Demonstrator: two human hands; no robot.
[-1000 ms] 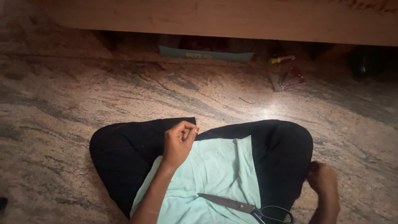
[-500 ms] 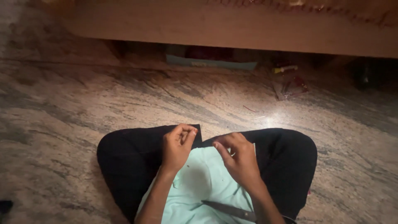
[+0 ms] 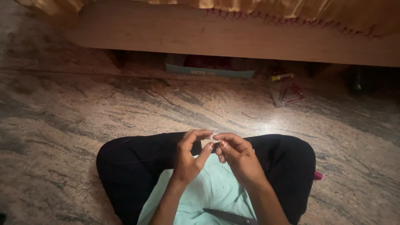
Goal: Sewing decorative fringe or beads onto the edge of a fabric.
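While the person is sitting cross-legged on the stone floor [image 3: 83, 125], the left hand [image 3: 189, 160] and the right hand [image 3: 237, 160] are meeting fingertip to fingertip above the lap. Both hands are curling their fingers inward, with thumb and forefinger pressed together as if pinching something very small between them; whatever it is, it is too fine and too dark to make out, so its direction and long axis cannot be told. Two hands are showing, and they are touching at the tips.

Under them, one pale green cloth [image 3: 212, 191] is lying across the lap, between the legs in black trousers [image 3: 133, 166]. One pair of scissors [image 3: 229, 216] is lying on the near part of the cloth, its blades pointing left and its long axis running left to right; the handles are cut off by the picture's near edge.

Far from the hands, a wooden bed frame [image 3: 233, 35] is crossing the picture. Beneath it a shallow blue box [image 3: 208, 71] and some small items to its right are sitting in shadow, hard to make out.
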